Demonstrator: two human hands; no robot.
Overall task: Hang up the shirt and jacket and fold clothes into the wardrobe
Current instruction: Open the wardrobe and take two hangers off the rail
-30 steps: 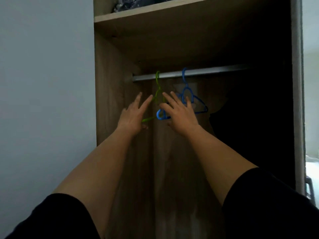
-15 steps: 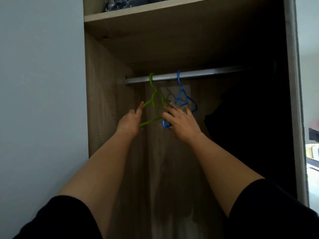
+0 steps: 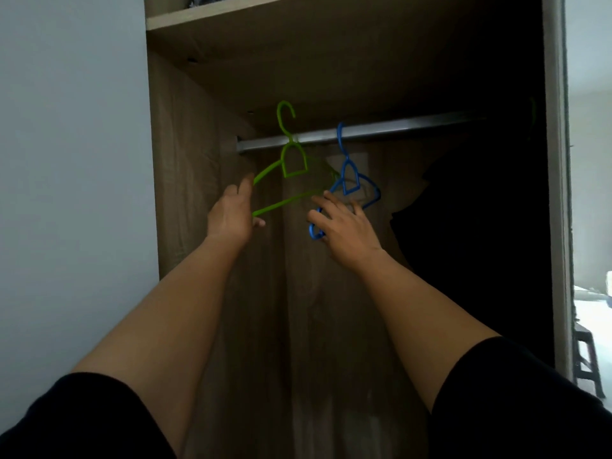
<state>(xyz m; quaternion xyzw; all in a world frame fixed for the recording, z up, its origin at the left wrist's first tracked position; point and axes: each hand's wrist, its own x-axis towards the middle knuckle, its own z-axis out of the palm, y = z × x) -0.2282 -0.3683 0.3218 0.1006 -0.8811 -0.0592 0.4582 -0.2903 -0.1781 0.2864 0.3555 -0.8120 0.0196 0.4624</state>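
My left hand (image 3: 231, 217) grips the left end of a green plastic hanger (image 3: 293, 160). The green hanger's hook stands above the metal rail (image 3: 397, 127), lifted off it. A blue hanger (image 3: 349, 180) hangs by its hook on the rail just to the right. My right hand (image 3: 344, 226) lies against the blue hanger's lower left end with fingers spread; its grip is unclear. Both arms reach up into the open wooden wardrobe (image 3: 198, 160).
Dark garments (image 3: 470, 226) hang at the right of the rail. A shelf (image 3: 231, 11) above holds dark folded cloth. A pale wall (image 3: 66, 160) is on the left. A dark stool (image 3: 586, 359) stands beyond the wardrobe's right side.
My left hand closed on the green hanger and raised it, so its hook came off the rail. The right hand stayed at the blue hanger.
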